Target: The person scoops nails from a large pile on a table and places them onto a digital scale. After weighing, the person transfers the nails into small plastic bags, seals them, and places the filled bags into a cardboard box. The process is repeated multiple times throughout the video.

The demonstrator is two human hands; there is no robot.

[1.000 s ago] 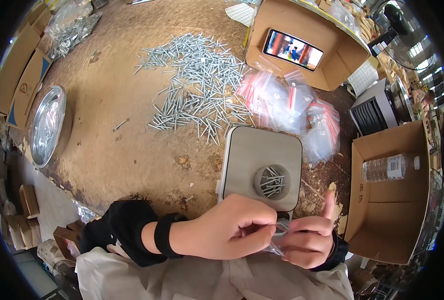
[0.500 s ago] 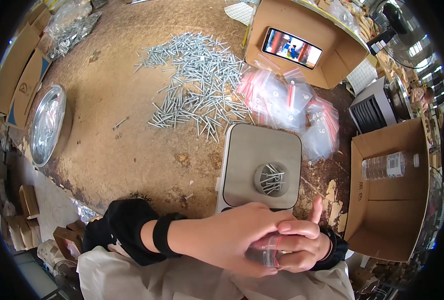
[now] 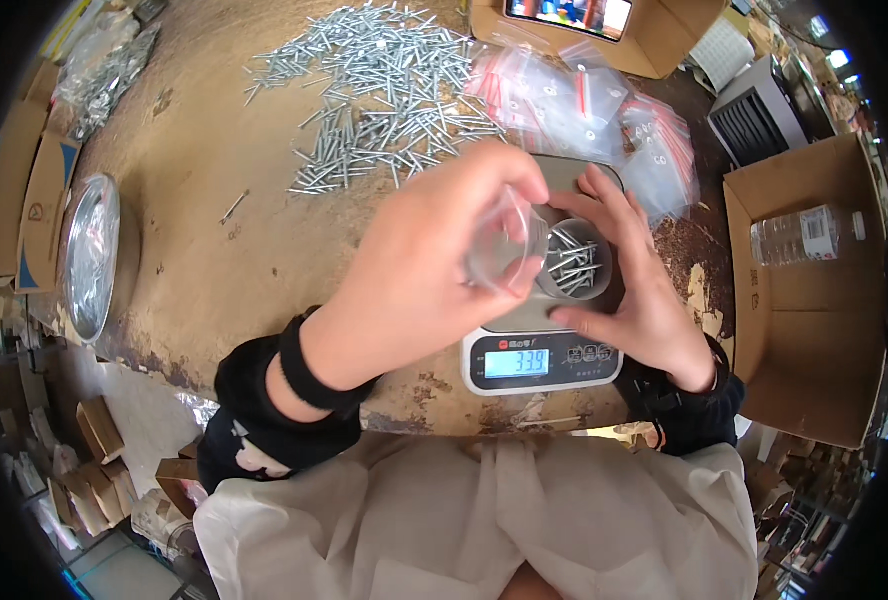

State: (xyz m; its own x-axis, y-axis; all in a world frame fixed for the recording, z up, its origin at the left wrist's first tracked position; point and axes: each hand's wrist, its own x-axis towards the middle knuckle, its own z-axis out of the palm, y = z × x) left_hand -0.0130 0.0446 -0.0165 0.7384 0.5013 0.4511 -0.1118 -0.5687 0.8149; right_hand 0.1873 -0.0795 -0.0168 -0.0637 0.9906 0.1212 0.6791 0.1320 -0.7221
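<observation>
The left hand (image 3: 429,250) grips a clear bag (image 3: 499,248) between curved thumb and fingers, apparently to spread it, just beside the cup (image 3: 605,268). The right hand (image 3: 644,290) is open, its thumb and fingers bracketing the cup of metal fasteners (image 3: 570,260), a placement suited to steadying it; contact cannot be confirmed. Below these fingers, the scale (image 3: 529,320) bears the cup, its lit display (image 3: 517,364) unobstructed

Worktop (image 3: 214,270): brown, worn, its surface flaking right of the right hand (image 3: 654,310). From where I stand, a heap of screws (image 3: 384,100) lies beyond the left hand (image 3: 424,260). Red-edged clear bags (image 3: 564,105) lie beyond both hands. A scale (image 3: 542,362) sits beneath them. Far left of the left hand: one loose screw (image 3: 233,207), then a metal bowl (image 3: 130,245).
</observation>
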